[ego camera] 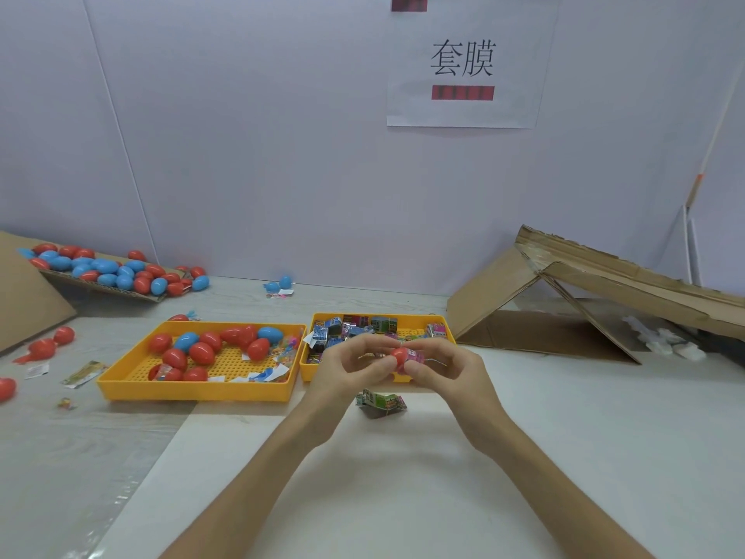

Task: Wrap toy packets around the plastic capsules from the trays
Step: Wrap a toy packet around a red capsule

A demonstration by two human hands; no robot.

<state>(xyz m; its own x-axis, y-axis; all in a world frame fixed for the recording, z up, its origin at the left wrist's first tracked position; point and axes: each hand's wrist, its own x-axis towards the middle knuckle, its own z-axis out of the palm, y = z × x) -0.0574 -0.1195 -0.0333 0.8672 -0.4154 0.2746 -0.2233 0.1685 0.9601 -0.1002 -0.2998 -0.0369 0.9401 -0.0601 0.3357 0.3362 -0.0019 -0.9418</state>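
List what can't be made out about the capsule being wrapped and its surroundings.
Head view:
red capsule: mostly covered by fingers of the left hand and right hand; how far the pink packet wraps it is hidden.
packets in the right tray: print too small and blurred.
cardboard box: cut by the right edge; interior shadowed.

The capsule (400,354) I hold is red, and the packet (418,354) on it is pink. My left tray (193,391) is yellow with rows of little holes, and its capsules (201,353) are red and blue. My right tray (306,371) is yellow too.
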